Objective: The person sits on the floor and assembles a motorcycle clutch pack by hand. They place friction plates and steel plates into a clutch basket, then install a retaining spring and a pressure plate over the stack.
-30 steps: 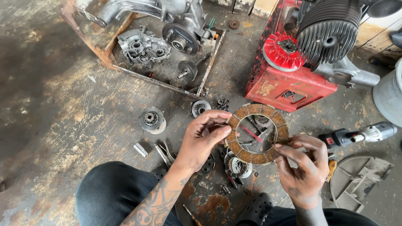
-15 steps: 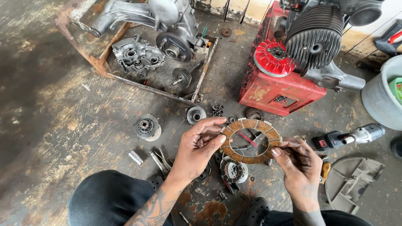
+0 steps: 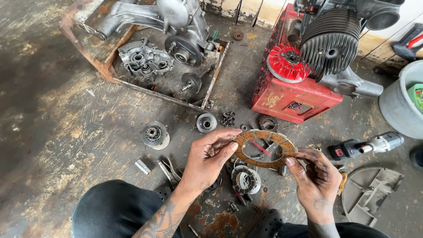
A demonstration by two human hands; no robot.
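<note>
Fingers of both hands (image 3: 207, 158) (image 3: 315, 174) pinch opposite rims of the brown friction ring (image 3: 264, 149) (seemingly level) between them.

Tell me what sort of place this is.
Probably a small-engine repair workshop, worked on the floor. A finned engine sits on a red box, dismantled casings lie in a rusty tray, and both hands, left hand and right hand, hold a ring-shaped friction plate.

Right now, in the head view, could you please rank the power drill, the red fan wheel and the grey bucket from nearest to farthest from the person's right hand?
From the right hand:
1. Power drill, on the floor just right of it.
2. Red fan wheel, above, on the engine.
3. Grey bucket, at the far right edge; close to the fan wheel's distance.
</note>
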